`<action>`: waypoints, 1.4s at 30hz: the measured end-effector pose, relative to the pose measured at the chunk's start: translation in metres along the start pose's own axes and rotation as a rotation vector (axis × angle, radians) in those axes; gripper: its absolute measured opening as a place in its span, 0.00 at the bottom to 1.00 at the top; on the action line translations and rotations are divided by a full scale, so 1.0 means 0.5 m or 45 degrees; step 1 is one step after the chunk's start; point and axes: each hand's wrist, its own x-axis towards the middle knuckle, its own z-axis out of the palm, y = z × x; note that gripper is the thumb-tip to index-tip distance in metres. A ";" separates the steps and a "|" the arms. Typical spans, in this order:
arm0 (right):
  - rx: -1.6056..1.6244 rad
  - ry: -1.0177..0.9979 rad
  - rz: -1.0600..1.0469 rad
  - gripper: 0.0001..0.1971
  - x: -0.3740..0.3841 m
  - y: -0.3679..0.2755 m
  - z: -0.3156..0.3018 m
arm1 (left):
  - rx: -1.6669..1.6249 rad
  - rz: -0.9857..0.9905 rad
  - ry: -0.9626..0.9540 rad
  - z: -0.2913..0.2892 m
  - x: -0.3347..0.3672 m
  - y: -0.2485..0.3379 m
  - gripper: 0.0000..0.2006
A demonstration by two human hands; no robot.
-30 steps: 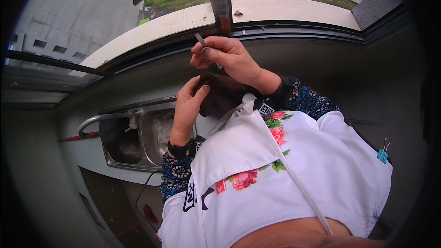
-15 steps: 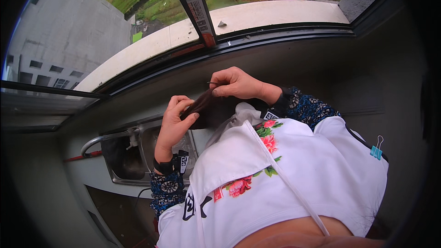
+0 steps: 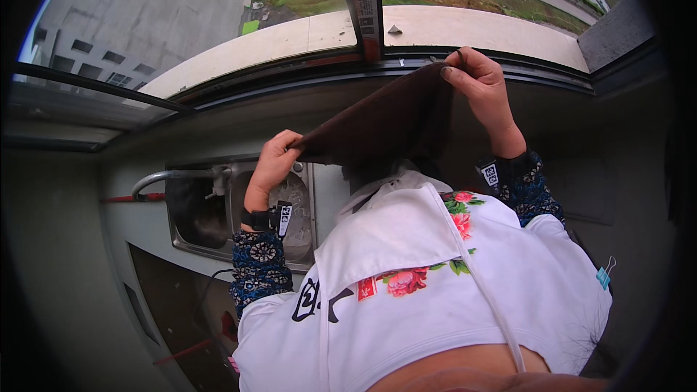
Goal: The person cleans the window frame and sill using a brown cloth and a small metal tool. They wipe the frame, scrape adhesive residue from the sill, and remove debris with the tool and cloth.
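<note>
A dark brown cloth (image 3: 385, 120) is stretched between my two hands, above the counter and in front of the window. My left hand (image 3: 274, 167) pinches its left corner near the sink. Up by the window track, my right hand (image 3: 483, 94) grips the far upper right corner, where a small dark loop stands out at the fingertips. The cloth's lower part hangs down toward my white apron (image 3: 428, 312), and its lower edge is hard to make out against dark shapes there.
On the left is a steel double sink (image 3: 210, 207) with a curved faucet (image 3: 174, 174); its right basin holds something clear, perhaps water. Ahead runs a sliding window frame (image 3: 367, 14) with a pale outer ledge (image 3: 465, 25). A red pipe (image 3: 134, 197) sits left of the sink.
My right hand has moved right and up toward the window, spreading the bunched cloth wide. My left hand stays near the sink, still holding its corner. The view has shifted slightly.
</note>
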 end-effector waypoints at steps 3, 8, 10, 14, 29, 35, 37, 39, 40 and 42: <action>-0.451 0.120 -0.246 0.03 0.061 0.047 -0.012 | 0.172 -0.065 0.408 -0.075 0.101 0.018 0.07; -1.272 0.251 -0.382 0.05 0.136 0.163 0.033 | 0.721 -0.223 1.003 0.003 0.260 0.029 0.17; -1.303 0.271 -0.323 0.07 0.133 0.196 0.036 | 0.495 -0.223 1.071 0.075 0.281 0.020 0.17; -1.143 0.129 -0.326 0.05 0.113 0.213 0.009 | 0.762 0.210 1.137 0.151 0.264 -0.004 0.21; -1.717 -0.410 -0.481 0.09 0.119 0.135 0.116 | 0.973 0.062 1.119 0.163 0.289 0.025 0.17; -1.794 -0.497 -0.387 0.11 0.107 0.136 0.101 | 0.970 0.086 1.143 0.164 0.287 0.011 0.18; -1.777 -0.478 -0.372 0.11 0.106 0.135 0.095 | 0.968 0.113 1.127 0.163 0.285 0.009 0.17; -1.722 -0.446 -0.365 0.10 0.105 0.136 0.093 | 0.961 0.099 1.077 0.161 0.284 0.009 0.17; -1.684 -0.419 -0.373 0.10 0.104 0.137 0.093 | 0.957 0.076 1.039 0.160 0.283 0.010 0.16; -1.643 -0.370 -0.323 0.10 0.099 0.140 0.094 | 0.959 0.152 1.077 0.159 0.282 0.011 0.16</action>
